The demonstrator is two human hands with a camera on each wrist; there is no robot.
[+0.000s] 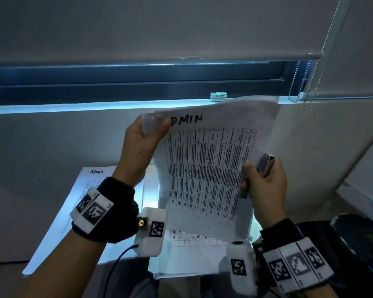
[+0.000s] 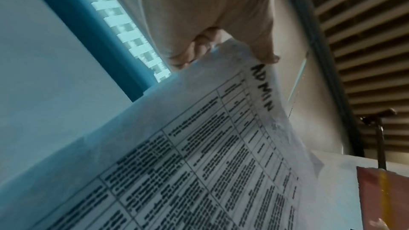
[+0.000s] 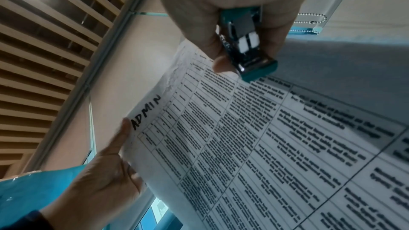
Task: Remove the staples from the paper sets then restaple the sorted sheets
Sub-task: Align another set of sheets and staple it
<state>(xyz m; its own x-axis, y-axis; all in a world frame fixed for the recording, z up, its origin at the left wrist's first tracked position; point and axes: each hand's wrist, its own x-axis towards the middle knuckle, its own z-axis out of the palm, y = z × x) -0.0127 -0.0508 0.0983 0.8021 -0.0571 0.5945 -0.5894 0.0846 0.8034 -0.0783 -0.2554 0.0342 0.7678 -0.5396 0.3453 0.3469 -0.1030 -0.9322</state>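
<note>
Left hand up in the air, thumb and fingers pinched on the top left corner of a paper set marked ADMIN. Same pinch plain in the left wrist view, hand on the set just by the first letter. Paper set held up, well above the surface, curved and tilted, printed table facing the person.

Right hand at the right edge of the set, fingers curled tight round a stapler. Thumb touching the paper edge. In the right wrist view, hand wrapped round the teal and metal stapler, its tip just over the set. Cannot tell if the tip touches the paper. Left hand low in that view too, thumb by the word ADMIN.

Down on the surface, more sheets: one marked Admin at the left, under the left wrist, and another sheet lying flat below the held set.

Small box far back on the window ledge. Bead chain hanging at the right from the blind.
</note>
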